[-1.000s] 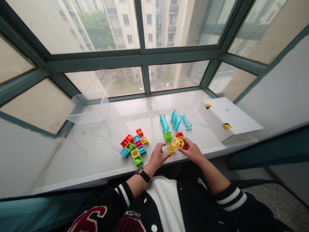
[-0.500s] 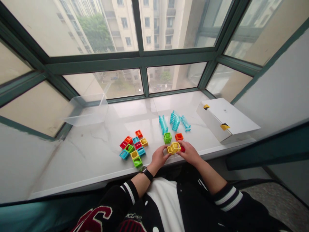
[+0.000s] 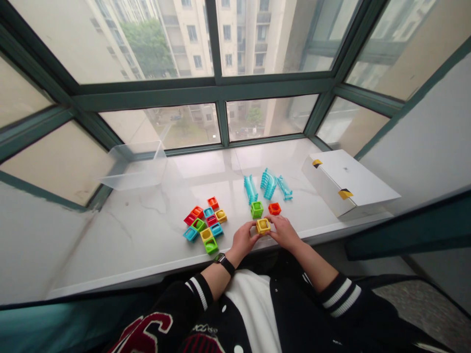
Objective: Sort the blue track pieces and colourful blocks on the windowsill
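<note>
Between my two hands is a yellow toy block (image 3: 263, 226), held just above the sill's front part. My left hand (image 3: 244, 238) closes on its left side with thumb and fingers. On the other side, the fingers of my right hand (image 3: 285, 232) grip its right edge. Just beyond the block stand a green cube block (image 3: 256, 210) and an orange-red block (image 3: 274, 209). Farther back lie clear blue track pieces: a straight one (image 3: 250, 189), a curved one (image 3: 268, 183) and a narrow one (image 3: 284, 188).
Several coloured blocks (image 3: 211, 220) form a cluster left of my hands on the white sill (image 3: 147, 245). A clear plastic bin (image 3: 136, 171) stands at the back left, a white box (image 3: 353, 181) at the right. Window frames (image 3: 198, 93) border the back.
The yellow piece has turned: its longer shape with a part on the left now appears as a single square face. My right hand has shifted slightly left, and the red piece by it is hidden.
</note>
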Motion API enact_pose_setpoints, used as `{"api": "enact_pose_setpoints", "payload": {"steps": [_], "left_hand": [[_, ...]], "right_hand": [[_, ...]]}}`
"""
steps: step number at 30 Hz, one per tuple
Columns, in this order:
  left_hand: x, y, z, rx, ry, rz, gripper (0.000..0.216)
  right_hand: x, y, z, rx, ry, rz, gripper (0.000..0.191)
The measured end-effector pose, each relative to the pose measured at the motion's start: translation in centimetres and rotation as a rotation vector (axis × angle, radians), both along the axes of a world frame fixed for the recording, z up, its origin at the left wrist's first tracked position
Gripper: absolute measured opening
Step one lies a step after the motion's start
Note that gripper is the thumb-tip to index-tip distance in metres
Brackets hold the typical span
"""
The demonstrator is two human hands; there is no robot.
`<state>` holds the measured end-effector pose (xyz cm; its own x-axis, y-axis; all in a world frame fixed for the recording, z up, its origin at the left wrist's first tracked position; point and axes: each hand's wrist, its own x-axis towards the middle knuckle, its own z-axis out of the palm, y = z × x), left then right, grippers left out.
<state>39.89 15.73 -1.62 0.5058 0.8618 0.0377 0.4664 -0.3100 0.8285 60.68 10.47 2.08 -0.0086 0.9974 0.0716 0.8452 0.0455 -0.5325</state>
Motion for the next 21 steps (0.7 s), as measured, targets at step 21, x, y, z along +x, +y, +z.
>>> {"api": "enact_pose_setpoints", "payload": {"steps": [21], "left_hand": [[0.0,-0.2,0.1,-0.043,0.044,0.003,0.048]], "right_hand": [[0.2,0.5,1.0,-0.054,-0.134,0.094,0.05]]}}
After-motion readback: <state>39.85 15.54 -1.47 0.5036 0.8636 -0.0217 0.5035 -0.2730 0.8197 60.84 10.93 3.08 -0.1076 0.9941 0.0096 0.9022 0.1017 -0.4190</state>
